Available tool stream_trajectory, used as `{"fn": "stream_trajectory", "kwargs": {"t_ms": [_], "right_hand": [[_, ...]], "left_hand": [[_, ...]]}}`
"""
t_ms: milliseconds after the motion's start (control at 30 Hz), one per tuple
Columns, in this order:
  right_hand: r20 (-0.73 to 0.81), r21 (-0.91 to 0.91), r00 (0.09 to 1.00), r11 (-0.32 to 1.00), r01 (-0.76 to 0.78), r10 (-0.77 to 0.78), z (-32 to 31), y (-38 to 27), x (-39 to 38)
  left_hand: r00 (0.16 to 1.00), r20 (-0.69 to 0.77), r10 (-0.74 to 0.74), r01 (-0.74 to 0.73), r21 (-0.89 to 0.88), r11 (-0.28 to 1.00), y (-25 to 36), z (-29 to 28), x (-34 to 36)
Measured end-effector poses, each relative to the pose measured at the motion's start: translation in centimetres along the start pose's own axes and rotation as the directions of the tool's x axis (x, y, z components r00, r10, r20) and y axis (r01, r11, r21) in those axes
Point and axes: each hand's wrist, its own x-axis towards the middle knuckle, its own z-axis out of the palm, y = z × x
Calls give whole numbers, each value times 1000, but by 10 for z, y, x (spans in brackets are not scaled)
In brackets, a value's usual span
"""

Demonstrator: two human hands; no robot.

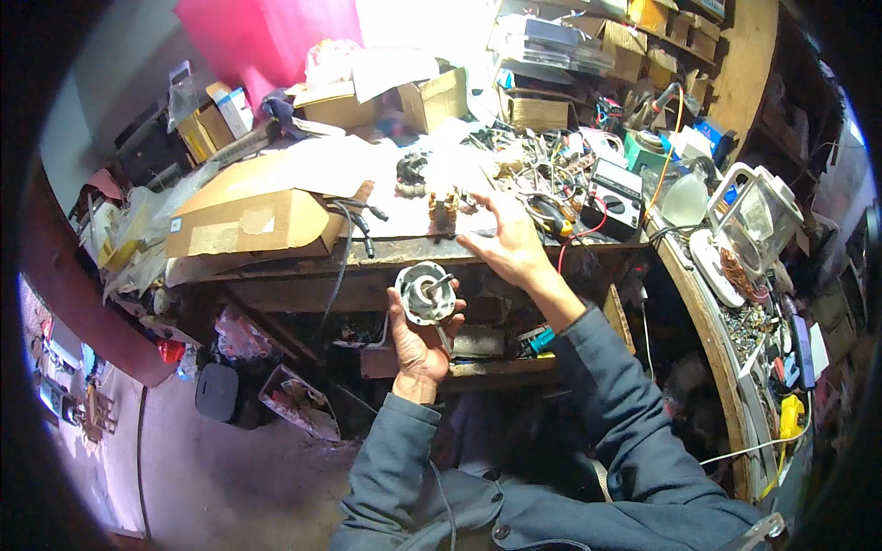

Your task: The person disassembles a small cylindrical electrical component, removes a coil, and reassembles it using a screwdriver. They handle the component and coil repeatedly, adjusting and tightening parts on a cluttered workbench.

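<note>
Grey metal housing (425, 294), likely weighty and rigid, sits mid-frame, cupped in the left hand (421, 353).
Best held by its rim; the right hand (507, 246), half-spread, seems empty.

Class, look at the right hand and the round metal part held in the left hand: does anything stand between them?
Nothing visible does: an open gap shows between the right hand and the round metal part. The left hand holds it from below, leaving its protruding shaft uncovered.
</note>
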Motion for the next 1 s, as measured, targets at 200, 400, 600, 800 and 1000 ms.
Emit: {"fn": "stream_trajectory", "kwargs": {"t_ms": [200,400,600,800,1000], "right_hand": [[219,-104,974,994,-40,62,22,49,54],[280,-20,951,991,-133,133,25,32,65],[180,248,982,963,-102,58,4,5,63],[458,601,878,680,-421,139,-45,-22,25],[537,559,820,646,-521,197,-47,-30,-19]], "left_hand": [[1000,-15,-5,5,19,1000,1,3,-1],[1000,8,-7,8,-14,1000,2,-6,2],[1000,-3,1,-1,-12,1000,1,-12,3],[1000,8,9,-9,-53,999,1,-17,6],[1000,-7,10,-11,-28,1000,-3,-11,2]]}}
